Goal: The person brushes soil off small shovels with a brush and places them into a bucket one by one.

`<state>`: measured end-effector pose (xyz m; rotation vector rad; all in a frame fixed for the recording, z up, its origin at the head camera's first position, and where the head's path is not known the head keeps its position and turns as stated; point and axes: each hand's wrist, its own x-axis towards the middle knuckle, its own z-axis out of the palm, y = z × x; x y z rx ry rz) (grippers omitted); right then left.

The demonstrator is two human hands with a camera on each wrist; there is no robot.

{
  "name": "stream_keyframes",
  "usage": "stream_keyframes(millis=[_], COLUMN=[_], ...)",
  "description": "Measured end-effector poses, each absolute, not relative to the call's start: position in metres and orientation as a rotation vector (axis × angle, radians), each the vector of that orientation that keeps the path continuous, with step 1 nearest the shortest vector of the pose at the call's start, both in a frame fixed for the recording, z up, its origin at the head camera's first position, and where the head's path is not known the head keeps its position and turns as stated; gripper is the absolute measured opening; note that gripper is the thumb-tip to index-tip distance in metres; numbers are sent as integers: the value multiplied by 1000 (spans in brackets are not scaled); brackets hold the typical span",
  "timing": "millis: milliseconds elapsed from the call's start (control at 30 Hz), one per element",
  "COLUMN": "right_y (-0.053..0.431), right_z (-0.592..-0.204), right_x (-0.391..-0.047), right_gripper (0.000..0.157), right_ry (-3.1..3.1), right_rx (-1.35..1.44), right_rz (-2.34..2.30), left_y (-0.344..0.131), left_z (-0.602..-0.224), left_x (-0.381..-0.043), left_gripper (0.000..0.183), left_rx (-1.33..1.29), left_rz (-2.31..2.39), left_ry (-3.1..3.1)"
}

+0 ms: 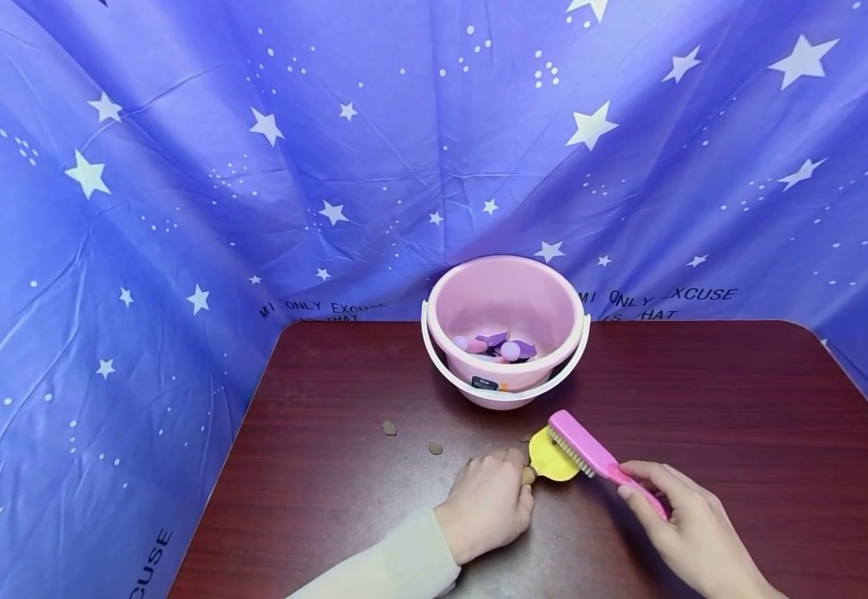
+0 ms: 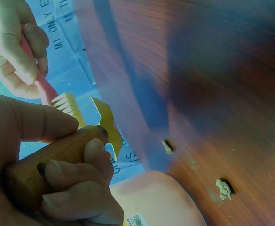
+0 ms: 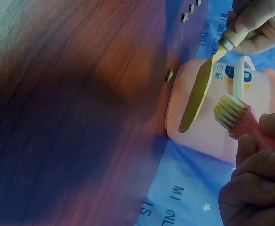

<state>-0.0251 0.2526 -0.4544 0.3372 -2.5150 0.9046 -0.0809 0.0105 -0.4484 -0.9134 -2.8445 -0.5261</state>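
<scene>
My left hand (image 1: 489,503) grips the wooden handle (image 2: 52,162) of a small shovel with a yellow blade (image 1: 548,462). In the right wrist view that blade (image 3: 199,96) is held above the tabletop. A pink brush (image 1: 582,439) with pale bristles is held by its handle in my right hand (image 1: 691,520). From the head view the bristles overlap the blade; whether they touch it I cannot tell. Small brown crumbs (image 1: 435,448) lie on the table left of the shovel, and another piece (image 3: 169,75) sits close to the bucket.
Behind the shovel stands a pink bucket (image 1: 508,291) with its white handle (image 1: 434,358) lowered to the front. Purple and pink pieces (image 1: 510,350) lie inside it. The dark red wooden table (image 1: 314,383) backs onto a blue star-patterned cloth (image 1: 374,150).
</scene>
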Motion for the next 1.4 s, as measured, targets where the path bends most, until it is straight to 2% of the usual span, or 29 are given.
stream_keyframes(millis=[600, 1400], right_y=[233, 224], right_z=[-456, -470], right_x=[-20, -22], right_gripper=[36, 33], right_ry=[-2541, -2593], right_rx=[474, 418], right_rz=[872, 789], left_y=[-3, -9], left_z=[-451, -453], left_x=[-73, -65], left_gripper=[20, 19], left_rx=[-835, -819], left_rz=[-538, -531], left_ry=[-2873, -2856])
